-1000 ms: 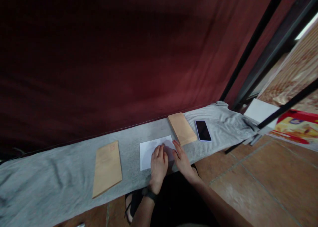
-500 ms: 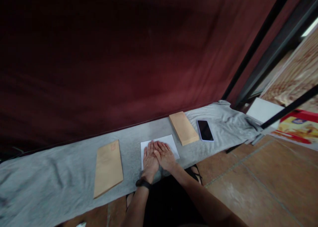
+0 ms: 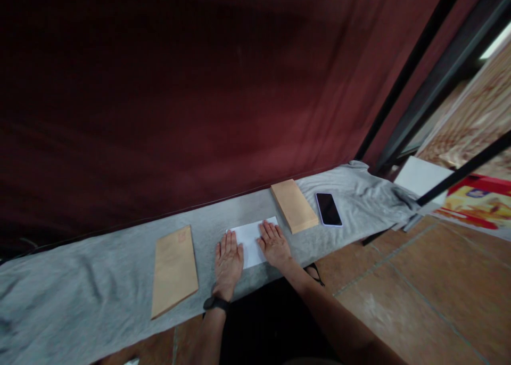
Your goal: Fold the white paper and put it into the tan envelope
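Observation:
A white sheet of paper lies on the grey cloth between my hands. My left hand rests flat over its left edge, fingers stretched out. On the right part of the sheet lies my right hand, also flat with its fingers extended. Both palms face down, so part of the paper is hidden beneath them. To the left is a brown paper envelope with a faint red mark near its top corner. A stack of brown envelopes sits just beyond my right hand.
A phone with a dark screen lies right of the stack. Grey cloth covers the long narrow bench. Behind it hangs a dark red curtain-like surface. Black bars and a printed red-and-yellow box stand at the right.
My hands have slid apart across the paper, the left one to the left and the right one to the right. Earlier they lay together at its middle.

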`<state>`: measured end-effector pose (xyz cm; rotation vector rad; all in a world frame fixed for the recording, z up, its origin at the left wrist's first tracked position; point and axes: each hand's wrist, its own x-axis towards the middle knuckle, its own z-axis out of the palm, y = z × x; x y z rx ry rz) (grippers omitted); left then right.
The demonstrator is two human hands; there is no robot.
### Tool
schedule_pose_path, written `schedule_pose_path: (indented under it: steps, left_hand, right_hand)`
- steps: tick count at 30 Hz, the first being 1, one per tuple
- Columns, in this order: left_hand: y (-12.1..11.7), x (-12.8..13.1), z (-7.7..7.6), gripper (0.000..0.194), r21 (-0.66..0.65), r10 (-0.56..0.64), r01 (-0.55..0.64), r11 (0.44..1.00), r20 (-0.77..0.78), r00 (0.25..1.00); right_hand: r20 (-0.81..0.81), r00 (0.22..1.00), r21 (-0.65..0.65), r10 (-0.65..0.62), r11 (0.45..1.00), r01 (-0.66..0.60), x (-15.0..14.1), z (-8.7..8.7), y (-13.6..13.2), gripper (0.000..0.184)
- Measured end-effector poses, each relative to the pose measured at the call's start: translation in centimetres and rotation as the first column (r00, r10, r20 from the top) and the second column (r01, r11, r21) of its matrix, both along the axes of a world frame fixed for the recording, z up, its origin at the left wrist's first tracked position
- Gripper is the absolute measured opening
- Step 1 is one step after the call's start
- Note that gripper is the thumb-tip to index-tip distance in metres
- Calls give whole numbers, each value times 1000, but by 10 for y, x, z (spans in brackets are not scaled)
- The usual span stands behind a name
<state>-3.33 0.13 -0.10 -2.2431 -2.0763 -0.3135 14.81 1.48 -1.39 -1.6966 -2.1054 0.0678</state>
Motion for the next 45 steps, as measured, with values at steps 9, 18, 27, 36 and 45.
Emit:
schedule_pose_path:
  steps: [9,18,27,36,45]
  left_hand:
    - [-11,-24,-2,58,25,137,-137,990,27,990]
    - [-22,11,2,59,200,-12,-14,980,127,992]
    - [-25,50,-8,58,-63,-279,282,957,50,959]
    - [-44,12,-6,59,39,-77,76,996,38,996]
    - [-50,-14,-7,59,90,88,-89,992,19,996]
  right_hand:
    - [-22,1000,95,-9,995,11,30,-7,-25,57]
    - [-80,997,76,-14,997,20,37,8,-51,51]
    - [-161,967,51,195,981,-190,-3,15,-54,51]
    - [-38,992,90,121,989,-117,37,5,-67,60]
    - [-76,996,64,55,997,-50,61,6,-70,54]
